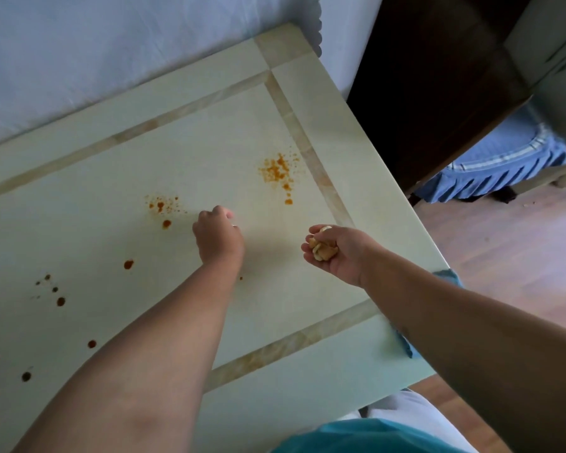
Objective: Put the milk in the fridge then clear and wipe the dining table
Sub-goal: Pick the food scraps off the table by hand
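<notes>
The pale green dining table [111, 178] has a tan inlaid border and carries orange sauce spatters [276, 173] near its right side, a smaller orange patch [160, 206] in the middle and dark brown drops [61, 301] at the left. My left hand [218, 237] reaches to the table's middle with fingers curled down at the surface; whether it pinches a small scrap is hidden. My right hand [337, 253] hovers palm-up over the table's right part and holds several pale food scraps [322, 248]. A blue cloth [446, 276] lies at the table's right edge, mostly hidden by my right forearm.
A pale blue fabric-covered surface [111, 53] runs along the table's far edge. A dark wooden cabinet [438, 93] stands beyond the right corner, with a blue frilled seat cover [504, 161] beside it. Wooden floor [504, 256] lies to the right.
</notes>
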Tool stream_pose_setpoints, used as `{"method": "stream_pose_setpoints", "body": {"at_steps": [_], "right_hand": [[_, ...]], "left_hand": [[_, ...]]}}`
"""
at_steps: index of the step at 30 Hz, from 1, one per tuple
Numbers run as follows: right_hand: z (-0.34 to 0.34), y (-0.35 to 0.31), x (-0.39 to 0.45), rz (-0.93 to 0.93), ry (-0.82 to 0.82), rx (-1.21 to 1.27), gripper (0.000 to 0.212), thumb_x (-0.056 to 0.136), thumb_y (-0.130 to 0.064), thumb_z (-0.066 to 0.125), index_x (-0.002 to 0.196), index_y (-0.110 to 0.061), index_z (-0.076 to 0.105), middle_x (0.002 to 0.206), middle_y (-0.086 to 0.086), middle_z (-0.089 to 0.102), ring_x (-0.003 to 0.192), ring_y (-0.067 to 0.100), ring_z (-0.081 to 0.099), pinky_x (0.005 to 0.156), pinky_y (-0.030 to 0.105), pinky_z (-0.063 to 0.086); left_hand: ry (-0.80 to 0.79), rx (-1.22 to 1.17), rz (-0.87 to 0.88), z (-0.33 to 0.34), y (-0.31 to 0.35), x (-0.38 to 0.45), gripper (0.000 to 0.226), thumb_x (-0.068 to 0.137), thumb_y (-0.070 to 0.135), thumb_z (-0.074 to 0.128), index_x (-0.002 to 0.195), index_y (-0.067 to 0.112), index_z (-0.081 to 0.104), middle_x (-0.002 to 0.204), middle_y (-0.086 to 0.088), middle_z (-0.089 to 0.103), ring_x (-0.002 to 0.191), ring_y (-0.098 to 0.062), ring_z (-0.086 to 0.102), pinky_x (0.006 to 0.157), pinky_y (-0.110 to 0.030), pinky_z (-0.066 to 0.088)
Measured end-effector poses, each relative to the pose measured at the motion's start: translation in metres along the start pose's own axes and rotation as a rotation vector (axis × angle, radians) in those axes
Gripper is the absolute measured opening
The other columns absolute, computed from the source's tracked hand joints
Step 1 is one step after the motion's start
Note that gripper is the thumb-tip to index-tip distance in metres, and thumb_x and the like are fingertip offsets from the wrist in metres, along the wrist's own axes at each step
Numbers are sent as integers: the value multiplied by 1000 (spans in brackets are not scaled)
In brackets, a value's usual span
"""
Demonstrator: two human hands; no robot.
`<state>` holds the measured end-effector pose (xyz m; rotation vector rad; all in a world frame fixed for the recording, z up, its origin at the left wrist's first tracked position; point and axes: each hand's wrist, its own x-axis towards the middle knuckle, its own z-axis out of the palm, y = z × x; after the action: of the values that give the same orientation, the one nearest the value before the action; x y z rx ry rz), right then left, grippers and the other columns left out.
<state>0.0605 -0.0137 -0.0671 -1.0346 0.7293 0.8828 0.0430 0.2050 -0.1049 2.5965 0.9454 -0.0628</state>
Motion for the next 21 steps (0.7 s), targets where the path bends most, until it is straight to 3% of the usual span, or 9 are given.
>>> {"method": "stream_pose_setpoints", "body": {"at_steps": [7,12,15,17,21], "right_hand": [[-11,2,-12,42,-16,-60,6,92,-2,56,97,-1,59,82,15,60,77,28,63,78,40,57],[-19,0,-26,67,-56,-162,8,93,-9,56,91,-2,59,77,15,59,70,27,61,70,41,57],[-26,-3,-42,70,-94,-173,16,97,-14,52,92,-1,60,82,17,62,71,27,63,71,42,57],[-34,-3,-55,75,-132,-163,19,97,-13,50,94,-2,65,83,15,70,69,24,68,62,37,57],[-52,5,-78,125,-244,-133,25,99,-14,46,84,-7,66,64,8,70,48,13,65,41,21,49]], "left_hand": [[-43,-399,-205,-7,35,-53,19,86,16,64,104,19,69,104,1,72,95,-19,67,82,-24,48],[30,-626,-194,-16,72,-122,16,87,25,66,103,23,69,95,8,72,87,-9,67,73,-22,49],[62,-706,-122,-20,97,-163,15,85,28,68,100,24,68,88,10,71,83,-5,66,75,-24,53],[70,-689,-69,-22,111,-188,16,86,29,68,101,25,69,90,12,70,85,-4,66,80,-27,55],[131,-621,-30,-18,126,-231,18,87,25,67,105,29,68,98,14,70,91,0,64,85,-24,55]]}}
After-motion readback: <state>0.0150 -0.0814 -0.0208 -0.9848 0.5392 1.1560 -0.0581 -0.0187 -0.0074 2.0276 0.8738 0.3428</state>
